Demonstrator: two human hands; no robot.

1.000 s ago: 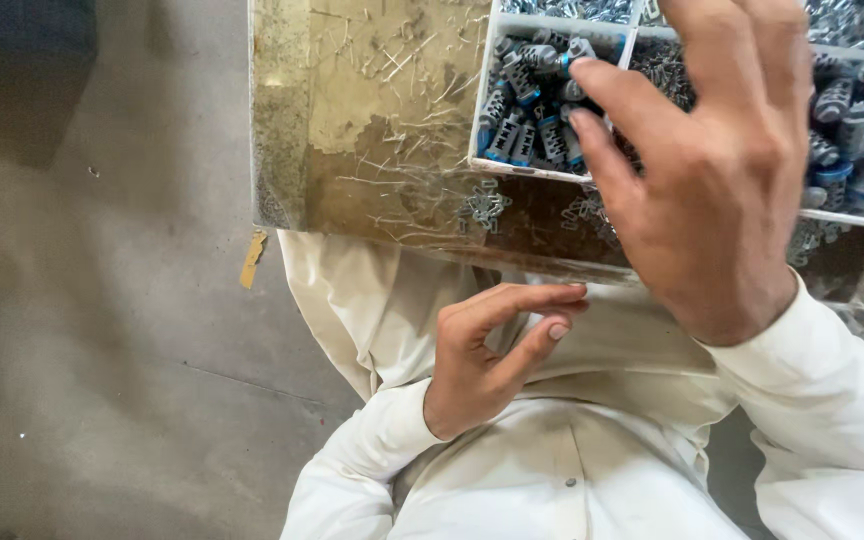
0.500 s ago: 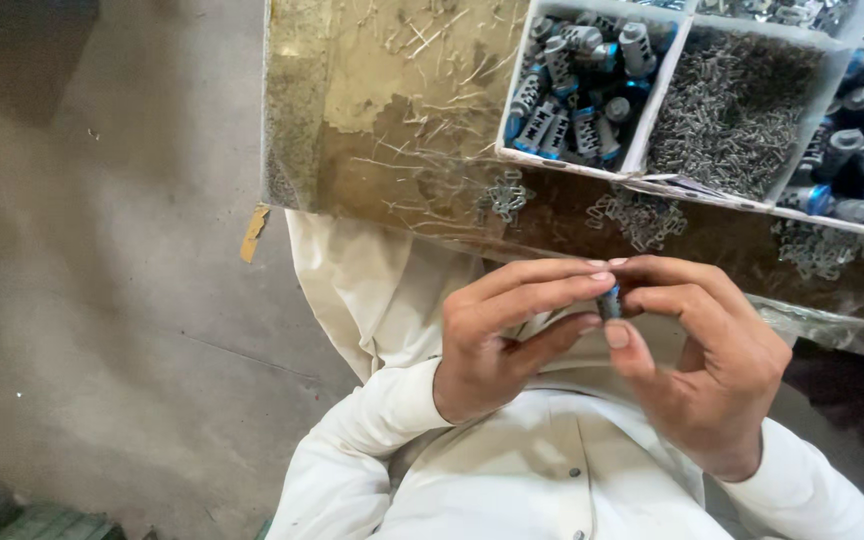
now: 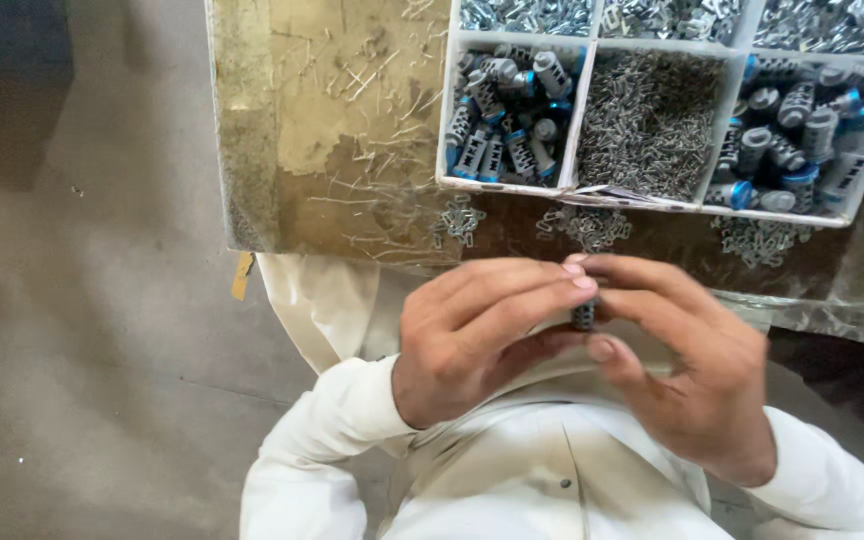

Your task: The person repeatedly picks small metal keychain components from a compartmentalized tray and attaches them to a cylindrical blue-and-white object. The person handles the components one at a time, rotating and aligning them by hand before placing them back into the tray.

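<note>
My left hand [image 3: 477, 335] and my right hand [image 3: 687, 365] meet in front of my chest, fingertips touching. Between them they pinch a small grey ribbed cylinder [image 3: 584, 316], mostly hidden by the fingers. Both hands hang just below the near edge of a worn board [image 3: 332, 130]. On that board stands a white divided tray [image 3: 577, 110]. Its left cell holds several grey and blue cylinders [image 3: 507, 120], the middle cell thin metal pins [image 3: 647, 120], the right cell more cylinders [image 3: 797, 130].
Small metal clips [image 3: 457, 220] lie loose on the board in front of the tray, with scattered pins. Crumpled clear plastic [image 3: 842, 300] hangs at the board's right edge. Bare concrete floor [image 3: 82, 330] spreads to the left. My white sleeves fill the bottom.
My right hand came back from the tray's left cell carrying a cylinder and joined my left hand. Now both hands hold the piece between their fingertips.
</note>
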